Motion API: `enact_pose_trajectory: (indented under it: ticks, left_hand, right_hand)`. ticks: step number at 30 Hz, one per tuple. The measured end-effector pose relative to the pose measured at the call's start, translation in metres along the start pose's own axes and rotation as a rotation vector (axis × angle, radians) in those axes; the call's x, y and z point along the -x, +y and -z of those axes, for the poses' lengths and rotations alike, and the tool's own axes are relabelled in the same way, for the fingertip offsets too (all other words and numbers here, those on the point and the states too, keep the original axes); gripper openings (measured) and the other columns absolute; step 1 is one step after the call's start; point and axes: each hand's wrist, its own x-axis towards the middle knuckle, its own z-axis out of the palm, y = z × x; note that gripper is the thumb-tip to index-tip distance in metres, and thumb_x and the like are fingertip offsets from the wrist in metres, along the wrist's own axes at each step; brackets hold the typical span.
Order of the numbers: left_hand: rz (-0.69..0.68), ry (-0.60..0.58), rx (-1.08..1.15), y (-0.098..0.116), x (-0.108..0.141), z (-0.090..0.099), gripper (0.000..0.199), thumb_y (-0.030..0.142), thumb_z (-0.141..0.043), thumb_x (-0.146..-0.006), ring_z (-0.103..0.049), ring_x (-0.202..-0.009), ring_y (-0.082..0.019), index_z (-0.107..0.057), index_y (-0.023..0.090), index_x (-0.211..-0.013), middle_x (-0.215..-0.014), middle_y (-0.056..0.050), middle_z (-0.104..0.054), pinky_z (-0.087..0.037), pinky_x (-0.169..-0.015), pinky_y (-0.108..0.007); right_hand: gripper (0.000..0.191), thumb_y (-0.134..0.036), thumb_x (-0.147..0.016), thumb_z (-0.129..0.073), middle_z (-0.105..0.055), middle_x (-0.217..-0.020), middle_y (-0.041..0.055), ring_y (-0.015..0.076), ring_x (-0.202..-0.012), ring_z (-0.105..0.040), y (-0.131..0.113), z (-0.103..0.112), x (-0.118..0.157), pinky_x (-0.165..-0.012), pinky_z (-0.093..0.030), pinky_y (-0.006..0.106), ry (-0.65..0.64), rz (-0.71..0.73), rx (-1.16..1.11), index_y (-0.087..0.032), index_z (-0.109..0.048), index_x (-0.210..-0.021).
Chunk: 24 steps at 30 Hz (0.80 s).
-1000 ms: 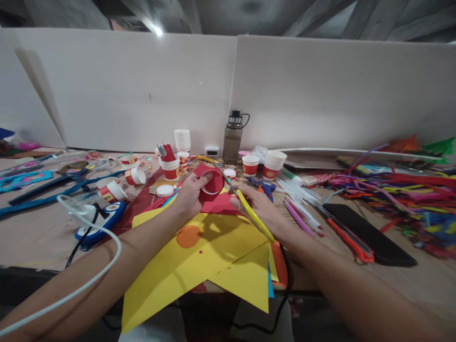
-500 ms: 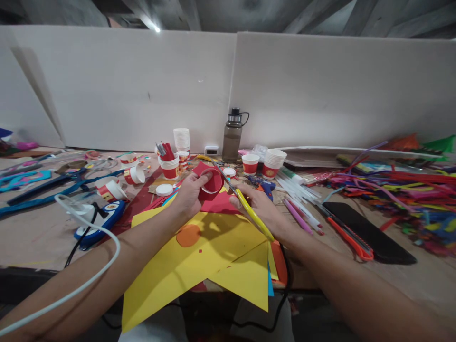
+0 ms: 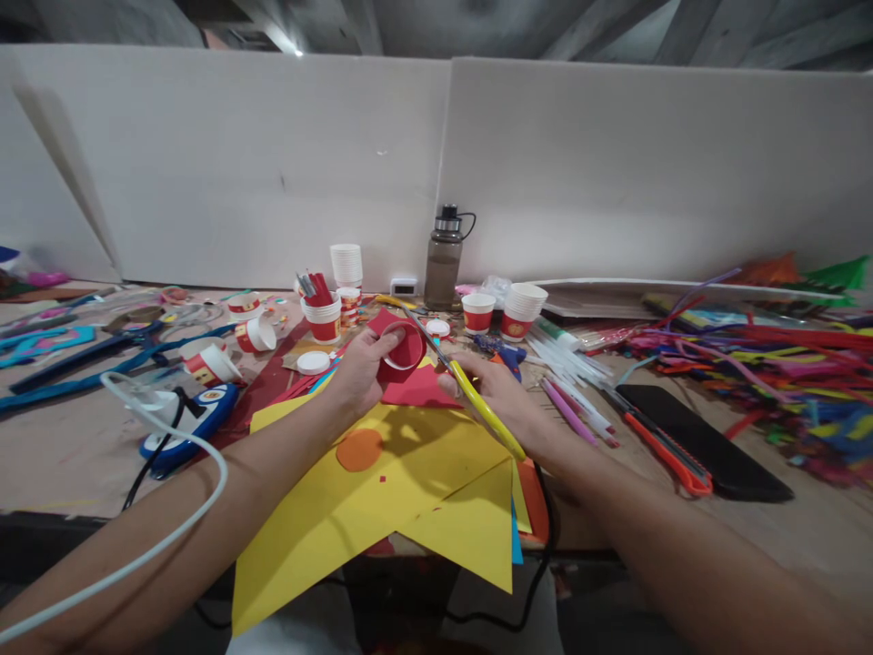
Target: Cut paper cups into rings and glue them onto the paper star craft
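My left hand (image 3: 359, 371) pinches a piece of red paper (image 3: 405, 349), whose cut edge curls round into a ring. In my right hand (image 3: 496, 393) are scissors (image 3: 481, 408) with yellow handles, their blades pointing up and away, beside the right side of the red paper. Whether the blades touch the paper I cannot tell. Below both hands lie yellow paper sheets (image 3: 306, 518), with an orange paper circle (image 3: 360, 449) on top. Another red sheet (image 3: 419, 389) rests at their far edge.
Behind the hands stand a water bottle (image 3: 443, 264) and paper cups (image 3: 522, 314). To the right are a box cutter (image 3: 665, 450), a black phone-like slab (image 3: 709, 446) and many pipe cleaners (image 3: 770, 373). A blue-and-white power strip (image 3: 191, 428) with a white cable lies left.
Almost nothing differs. Both hands keep their grip on the red paper and the scissors, and the view has shifted very slightly.
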Motion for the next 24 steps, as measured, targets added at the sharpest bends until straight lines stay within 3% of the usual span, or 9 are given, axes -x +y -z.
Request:
enact_pose_trajectory:
  ticks: [5,18,24]
  left_hand:
    - [-0.004,-0.019,-0.017,0.000,0.000,0.002,0.018,0.017,-0.077,-0.063,-0.064,-0.061,-0.010,-0.066,0.014,-0.077,-0.068,0.000,-0.070,-0.050,-0.063,-0.021]
    - [0.001,-0.047,-0.046,0.004,0.001,0.000,0.026,0.018,-0.083,-0.057,-0.063,-0.061,-0.010,-0.064,0.012,-0.075,-0.066,0.000,-0.069,-0.050,-0.063,-0.021]
    - [0.005,-0.061,-0.062,0.005,0.001,-0.001,0.028,0.020,-0.084,-0.056,-0.064,-0.063,-0.012,-0.066,0.012,-0.076,-0.069,-0.001,-0.070,-0.050,-0.064,-0.023]
  right_hand:
    - [0.037,-0.054,-0.088,-0.051,-0.055,-0.079,0.0004,0.0150,-0.071,-0.048,-0.002,0.001,0.001,-0.064,-0.035,0.026,-0.005,-0.016,0.001,-0.019,-0.055,-0.080]
    - [0.040,-0.057,-0.089,-0.046,-0.058,-0.093,0.0043,0.0181,-0.085,-0.053,-0.011,0.004,0.001,-0.076,-0.042,0.030,-0.049,0.008,-0.001,-0.019,-0.056,-0.093]
    - [0.042,-0.062,-0.088,-0.043,-0.055,-0.079,0.0022,0.0157,-0.072,-0.049,-0.012,0.005,0.002,-0.065,-0.042,0.030,-0.067,-0.061,-0.019,-0.021,-0.053,-0.086]
